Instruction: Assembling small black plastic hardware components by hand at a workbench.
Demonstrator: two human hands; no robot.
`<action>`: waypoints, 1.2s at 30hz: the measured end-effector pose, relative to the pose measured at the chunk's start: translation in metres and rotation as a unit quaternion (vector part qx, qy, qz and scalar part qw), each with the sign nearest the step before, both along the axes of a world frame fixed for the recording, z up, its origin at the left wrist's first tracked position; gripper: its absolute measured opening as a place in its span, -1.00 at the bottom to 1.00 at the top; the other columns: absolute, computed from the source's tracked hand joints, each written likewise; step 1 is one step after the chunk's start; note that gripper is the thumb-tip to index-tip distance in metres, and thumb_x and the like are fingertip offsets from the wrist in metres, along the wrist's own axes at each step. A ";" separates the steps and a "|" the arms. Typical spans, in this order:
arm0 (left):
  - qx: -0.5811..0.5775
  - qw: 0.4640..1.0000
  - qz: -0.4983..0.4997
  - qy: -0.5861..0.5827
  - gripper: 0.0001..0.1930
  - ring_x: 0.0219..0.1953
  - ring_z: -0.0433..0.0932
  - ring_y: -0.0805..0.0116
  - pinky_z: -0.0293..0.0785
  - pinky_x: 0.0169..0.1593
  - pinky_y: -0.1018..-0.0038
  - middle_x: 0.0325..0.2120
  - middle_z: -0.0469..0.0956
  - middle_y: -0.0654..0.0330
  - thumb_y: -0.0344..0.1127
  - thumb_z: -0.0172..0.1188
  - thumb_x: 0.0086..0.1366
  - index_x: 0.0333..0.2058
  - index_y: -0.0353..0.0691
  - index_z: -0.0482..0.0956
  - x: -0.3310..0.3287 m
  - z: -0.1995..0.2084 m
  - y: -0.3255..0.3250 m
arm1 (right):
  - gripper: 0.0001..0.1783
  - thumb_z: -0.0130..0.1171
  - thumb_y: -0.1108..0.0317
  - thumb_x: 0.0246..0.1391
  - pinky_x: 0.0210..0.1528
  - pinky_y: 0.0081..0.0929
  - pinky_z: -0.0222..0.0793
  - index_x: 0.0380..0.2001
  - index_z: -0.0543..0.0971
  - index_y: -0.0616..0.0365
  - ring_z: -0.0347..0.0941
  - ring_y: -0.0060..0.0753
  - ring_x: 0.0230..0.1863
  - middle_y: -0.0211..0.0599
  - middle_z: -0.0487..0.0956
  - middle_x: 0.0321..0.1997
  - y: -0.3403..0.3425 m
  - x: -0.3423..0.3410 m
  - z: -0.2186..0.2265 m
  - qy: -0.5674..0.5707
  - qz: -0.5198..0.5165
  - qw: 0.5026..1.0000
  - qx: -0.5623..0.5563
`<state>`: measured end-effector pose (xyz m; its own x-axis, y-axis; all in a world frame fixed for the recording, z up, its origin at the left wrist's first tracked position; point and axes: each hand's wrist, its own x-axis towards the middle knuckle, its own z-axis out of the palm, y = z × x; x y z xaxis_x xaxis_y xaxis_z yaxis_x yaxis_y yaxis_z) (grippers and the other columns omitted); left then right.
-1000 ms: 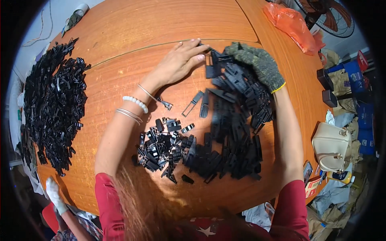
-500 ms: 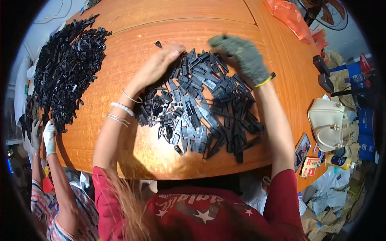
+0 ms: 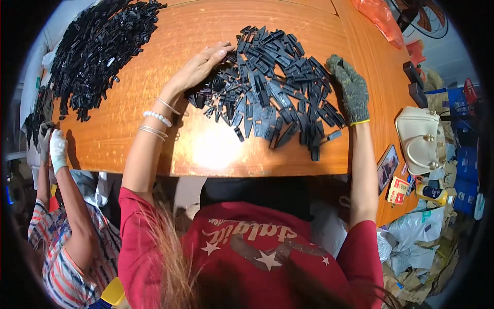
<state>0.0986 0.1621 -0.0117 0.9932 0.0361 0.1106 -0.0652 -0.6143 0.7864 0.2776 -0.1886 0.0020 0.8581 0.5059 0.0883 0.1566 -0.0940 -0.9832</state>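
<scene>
A pile of small black plastic parts (image 3: 280, 90), some long and pointed, others short, lies on the orange-brown wooden table in front of me. My bare left hand (image 3: 201, 67), with bracelets at the wrist, rests along the pile's left side. Its fingers are stretched out, and it grips nothing that I can see. On the opposite side my right hand (image 3: 352, 88), in a grey-green knit glove with a yellow cuff, stands edge-on beside the pile. Those fingers look extended, with no part visible in them.
A larger heap of black parts (image 3: 105, 54) covers the table's far left, where a co-worker's gloved hands (image 3: 58, 147) are. At right are a phone (image 3: 387, 164), a cream handbag (image 3: 419, 139), a yellow bottle (image 3: 431, 193), black boxes (image 3: 412, 82), an orange plastic bag (image 3: 380, 23) and a fan (image 3: 419, 18).
My right hand has moved from the pile's far edge to its right side. My left hand stays at the left side, its fingers extended. The whole view has shifted, so the table sits higher.
</scene>
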 end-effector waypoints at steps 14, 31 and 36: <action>0.147 0.953 0.137 -0.229 -0.74 0.03 0.47 0.03 0.41 0.08 0.25 0.00 0.48 0.01 -0.31 0.19 0.24 -0.10 -0.23 0.58 -0.083 0.027 -0.082 | -0.67 0.16 0.35 0.15 -0.26 -0.73 0.43 -0.01 0.58 0.16 0.48 -0.76 -0.30 -0.46 0.62 -0.18 0.000 -0.160 0.085 0.024 0.025 0.999 0.003; -0.036 0.997 0.062 -0.034 -0.78 -0.37 0.47 0.04 0.38 -0.33 0.25 -0.43 0.37 0.06 -0.50 0.28 0.04 -0.36 -0.30 0.41 -0.138 0.013 -0.170 | -0.64 0.31 0.26 0.01 -0.16 -0.35 0.46 -0.08 0.61 0.06 0.58 -0.15 -0.18 -0.16 0.63 -0.19 -0.014 -0.218 0.047 -0.102 0.152 0.956 -0.228; -0.055 0.995 0.051 -0.061 -0.81 -0.49 0.46 0.27 0.38 -0.39 0.45 -0.40 0.42 0.13 -0.61 0.26 0.06 -0.34 -0.35 0.46 -0.138 0.011 -0.172 | -0.66 0.25 0.17 0.05 -0.25 -0.28 0.47 -0.09 0.62 -0.05 0.57 -0.11 -0.23 -0.21 0.64 -0.23 -0.006 -0.214 0.049 -0.198 0.198 0.911 -0.304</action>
